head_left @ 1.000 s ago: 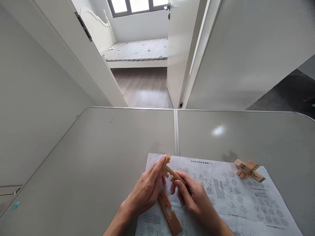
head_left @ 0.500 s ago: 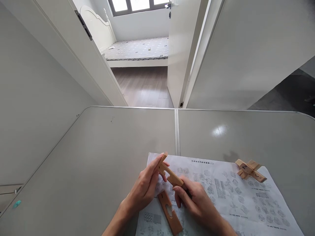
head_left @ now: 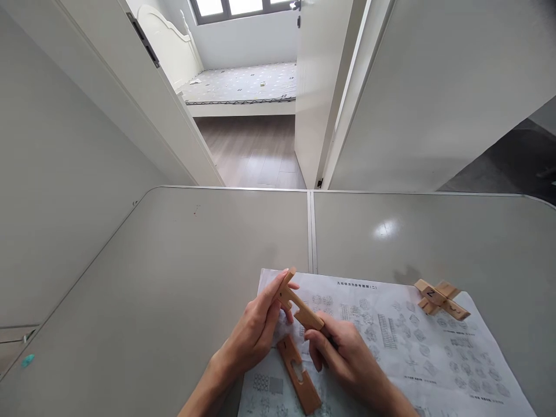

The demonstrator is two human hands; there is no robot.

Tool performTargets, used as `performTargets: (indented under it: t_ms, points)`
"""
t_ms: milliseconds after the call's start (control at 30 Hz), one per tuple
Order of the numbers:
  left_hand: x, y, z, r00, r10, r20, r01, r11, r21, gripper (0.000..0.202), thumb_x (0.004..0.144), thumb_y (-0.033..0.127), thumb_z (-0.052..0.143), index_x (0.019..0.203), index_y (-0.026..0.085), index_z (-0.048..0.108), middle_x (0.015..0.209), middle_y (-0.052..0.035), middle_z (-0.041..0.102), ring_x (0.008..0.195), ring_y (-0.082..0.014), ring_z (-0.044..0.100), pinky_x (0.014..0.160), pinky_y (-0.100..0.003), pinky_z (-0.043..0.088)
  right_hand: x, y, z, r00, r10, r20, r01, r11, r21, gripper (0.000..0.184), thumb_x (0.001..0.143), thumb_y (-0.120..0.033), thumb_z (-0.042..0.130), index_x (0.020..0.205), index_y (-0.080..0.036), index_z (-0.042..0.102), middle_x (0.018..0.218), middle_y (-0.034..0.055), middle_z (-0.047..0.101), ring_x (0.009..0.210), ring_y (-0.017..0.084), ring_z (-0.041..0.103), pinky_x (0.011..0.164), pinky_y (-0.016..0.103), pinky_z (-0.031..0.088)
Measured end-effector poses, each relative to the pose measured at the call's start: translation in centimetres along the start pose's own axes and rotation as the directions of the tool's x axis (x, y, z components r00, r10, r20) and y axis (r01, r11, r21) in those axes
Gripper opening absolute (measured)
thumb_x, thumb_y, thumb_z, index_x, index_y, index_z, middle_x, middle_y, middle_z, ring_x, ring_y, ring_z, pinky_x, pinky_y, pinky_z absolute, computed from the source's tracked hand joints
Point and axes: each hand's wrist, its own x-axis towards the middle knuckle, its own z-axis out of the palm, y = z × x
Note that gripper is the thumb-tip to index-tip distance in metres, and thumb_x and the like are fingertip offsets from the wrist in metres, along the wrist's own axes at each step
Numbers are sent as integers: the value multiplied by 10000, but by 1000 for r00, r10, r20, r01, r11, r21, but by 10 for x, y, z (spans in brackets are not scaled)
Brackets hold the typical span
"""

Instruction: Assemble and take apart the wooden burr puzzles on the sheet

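My left hand [head_left: 256,324] is closed on a notched wooden puzzle piece, its fingers round the upper left end. Thumb and fingers of my right hand [head_left: 343,350] pinch a notched wooden puzzle piece [head_left: 307,315] at its lower right end. The pieces meet at an angle near my left fingertips; whether they are interlocked I cannot tell. Below, between the hands, a flat wooden puzzle piece [head_left: 292,354] with a cut-out notch lies on the printed sheet [head_left: 399,347]. An assembled wooden cross puzzle [head_left: 442,299] with numbered faces sits on the sheet's far right corner.
The grey table [head_left: 208,249] has a metal seam [head_left: 311,231] running away from me. Past its far edge, an open door [head_left: 319,87] leads to a room with a bed [head_left: 247,84]. A small teal object [head_left: 28,361] is at the left edge.
Both hands hold the wooden pieces in nearly the same pose. The whole view has shifted very slightly; nothing was let go or picked up.
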Motion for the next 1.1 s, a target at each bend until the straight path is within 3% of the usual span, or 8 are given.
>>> performTargets:
  t_ms: [467, 567, 733, 933, 1100]
  points:
    - [0, -2, -2, 998, 20, 58, -14, 995, -100, 527, 1164, 225, 315, 1675, 347, 354, 1430, -132, 662, 814, -122, 656, 873, -316, 623, -1, -7, -3, 998, 29, 59, -30, 999, 26, 394, 1135, -467, 410, 827, -241, 509, 592, -50, 537, 507, 127, 452, 562, 265, 384]
    - [0, 3, 1, 996, 10, 92, -10, 1000, 1, 537, 1162, 225, 327, 1684, 350, 336, 1446, -125, 673, 911, -153, 700, 924, -327, 621, 1, -5, -1, 1000, 15, 27, -15, 1000, 25, 391, 1130, -455, 428, 810, -242, 498, 602, -47, 544, 509, 128, 467, 557, 259, 396]
    - [0, 7, 11, 985, 79, 156, -100, 986, 134, 591, 1152, 202, 310, 1714, 377, 258, 1553, -106, 629, 1318, -258, 662, 1109, -428, 568, 4, -5, 0, 1000, -26, -9, 26, 1000, 2, 378, 1123, -433, 444, 796, -247, 484, 605, -38, 574, 518, 135, 518, 568, 252, 431]
    - [-2, 5, 13, 993, 82, 88, -97, 976, 194, 679, 1119, 139, 373, 1730, 357, 174, 1592, -110, 602, 1247, -238, 692, 1044, -383, 595, 4, -3, -1, 1000, -17, -20, 17, 1000, 5, 341, 1126, -434, 459, 854, -239, 529, 614, -38, 610, 528, 139, 559, 591, 248, 457]
    - [0, 9, 13, 982, 103, 157, -139, 961, 241, 714, 1084, 88, 381, 1729, 335, 201, 1608, -108, 583, 1291, -241, 666, 1075, -376, 571, 4, -2, 0, 999, -37, -35, 37, 999, -2, 339, 1129, -410, 460, 847, -238, 534, 611, -40, 609, 525, 135, 560, 577, 243, 443]
